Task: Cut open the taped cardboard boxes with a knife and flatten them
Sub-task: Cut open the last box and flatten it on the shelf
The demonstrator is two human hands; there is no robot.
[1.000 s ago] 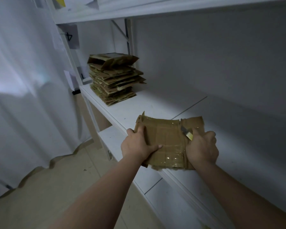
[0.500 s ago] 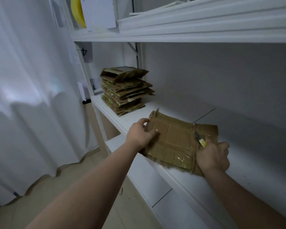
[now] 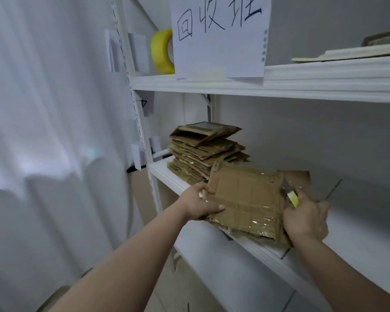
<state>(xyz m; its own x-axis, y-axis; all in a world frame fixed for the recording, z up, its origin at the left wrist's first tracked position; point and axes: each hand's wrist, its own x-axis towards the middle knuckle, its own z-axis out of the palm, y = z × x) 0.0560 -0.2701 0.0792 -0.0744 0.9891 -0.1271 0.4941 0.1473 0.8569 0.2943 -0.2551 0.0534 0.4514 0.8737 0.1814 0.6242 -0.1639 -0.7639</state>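
Lifting flattened box [image 3: 245,199] nearer the stack [image 3: 203,152].

White shelf [image 3: 167,174]: stack of flattened cardboard [image 3: 203,152] at far end; upper shelf [image 3: 279,86]: yellow tape roll [image 3: 161,51].

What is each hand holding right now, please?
Left hand: grips the flattened brown cardboard box.
Right hand: grips the yellow-handled knife.
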